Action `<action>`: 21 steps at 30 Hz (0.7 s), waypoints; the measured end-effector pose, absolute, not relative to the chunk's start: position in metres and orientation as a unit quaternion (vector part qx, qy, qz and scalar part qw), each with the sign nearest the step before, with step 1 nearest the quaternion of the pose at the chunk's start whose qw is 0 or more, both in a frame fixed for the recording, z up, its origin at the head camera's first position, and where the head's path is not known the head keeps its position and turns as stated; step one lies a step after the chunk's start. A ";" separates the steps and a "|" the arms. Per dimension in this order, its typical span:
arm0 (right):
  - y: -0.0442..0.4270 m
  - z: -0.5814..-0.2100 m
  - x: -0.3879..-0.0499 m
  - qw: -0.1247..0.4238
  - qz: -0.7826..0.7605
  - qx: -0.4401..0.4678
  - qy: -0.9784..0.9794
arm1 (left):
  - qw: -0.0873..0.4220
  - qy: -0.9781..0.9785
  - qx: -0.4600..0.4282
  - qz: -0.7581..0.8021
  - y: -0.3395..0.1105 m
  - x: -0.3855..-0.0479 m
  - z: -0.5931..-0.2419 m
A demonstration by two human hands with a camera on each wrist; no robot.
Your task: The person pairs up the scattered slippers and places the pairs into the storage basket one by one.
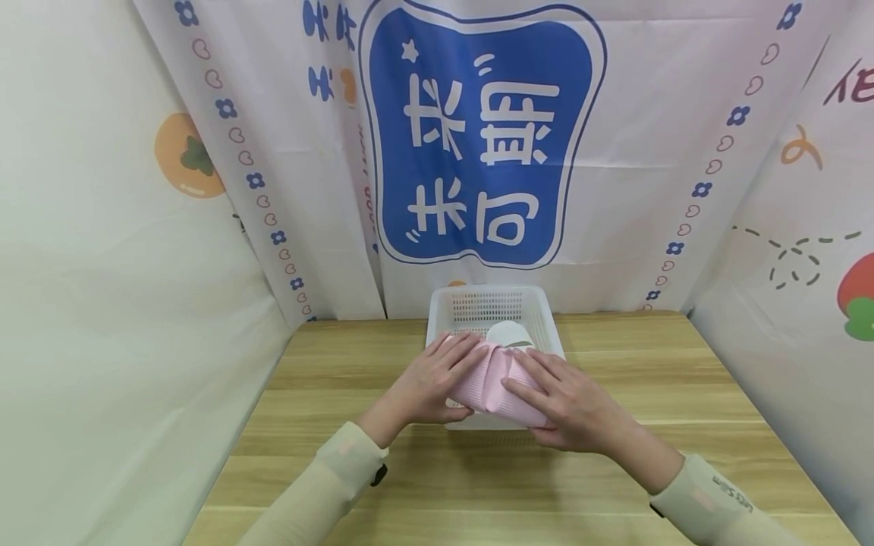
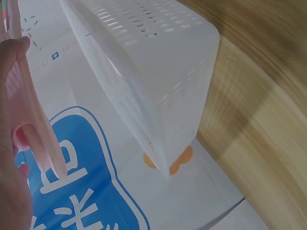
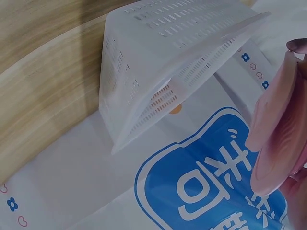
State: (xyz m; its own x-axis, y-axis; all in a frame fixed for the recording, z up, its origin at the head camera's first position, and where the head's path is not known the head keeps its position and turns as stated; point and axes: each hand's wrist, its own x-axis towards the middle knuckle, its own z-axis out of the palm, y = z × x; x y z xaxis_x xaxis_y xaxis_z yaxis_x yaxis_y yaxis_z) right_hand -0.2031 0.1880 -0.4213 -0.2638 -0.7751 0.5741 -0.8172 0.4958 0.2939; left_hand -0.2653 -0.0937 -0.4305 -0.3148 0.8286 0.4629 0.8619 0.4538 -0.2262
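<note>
Both hands hold what looks like a pair of pink slippers [image 1: 493,387] with finely ribbed surfaces, raised over the near part of a white plastic basket [image 1: 546,315]. My left hand [image 1: 432,383] grips the left side, fingers over the top and thumb below. The right side is gripped by my right hand [image 1: 576,398], its fingers spread over the top. In the right wrist view, two pink rounded ends of the slippers [image 3: 278,139] lie close side by side. Behind them, in the basket, shows a white rounded object [image 1: 508,332] with a grey-green mark; its lower part is hidden.
The perforated basket stands on a wood-grain table [image 1: 328,432] near its back edge. A white printed cloth [image 1: 635,91] with a blue panel hangs behind the table. More white cloth [image 1: 123,303] hangs along the left and right sides.
</note>
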 end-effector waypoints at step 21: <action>0.192 -0.426 -0.207 0.356 0.036 0.472 -0.806 | 0.297 -0.820 -0.484 -0.078 -0.124 -0.264 -0.445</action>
State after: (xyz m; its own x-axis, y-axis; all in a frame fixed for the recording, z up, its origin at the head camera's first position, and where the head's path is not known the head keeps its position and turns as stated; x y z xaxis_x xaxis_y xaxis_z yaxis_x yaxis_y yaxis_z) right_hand -0.2070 0.1921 -0.4257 -0.3010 -0.7356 0.6069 -0.7865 0.5514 0.2782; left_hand -0.2638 -0.1236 -0.4449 -0.3556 0.7468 0.5619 0.8392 0.5198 -0.1598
